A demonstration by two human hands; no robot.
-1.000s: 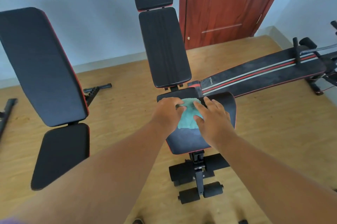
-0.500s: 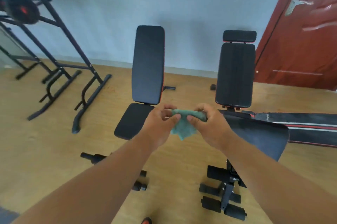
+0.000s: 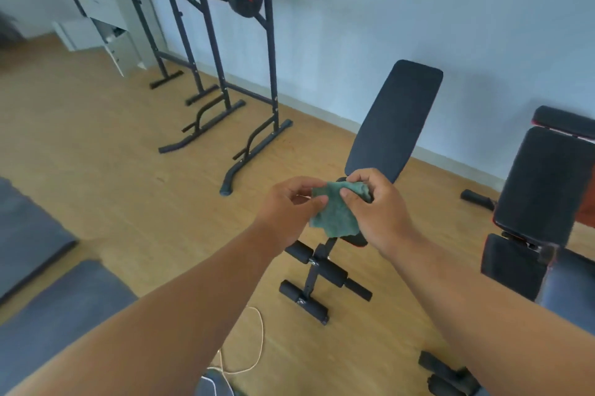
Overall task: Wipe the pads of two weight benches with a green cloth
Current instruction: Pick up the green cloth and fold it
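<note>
Between both hands, at center, a green cloth (image 3: pixel 336 213) is hanging mid-air; the left hand (image 3: pixel 289 213) and right hand (image 3: pixel 375 212) are each pinching it. Behind, at one o'clock, a bench (image 3: pixel 394 120) is waiting, likely next for wiping.

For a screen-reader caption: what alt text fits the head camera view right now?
Two bare hands, left hand and right hand, hold a crumpled green cloth in the air above a wooden floor. Behind them stands a black weight bench; a second bench is at right, a barbell rack at left.
</note>
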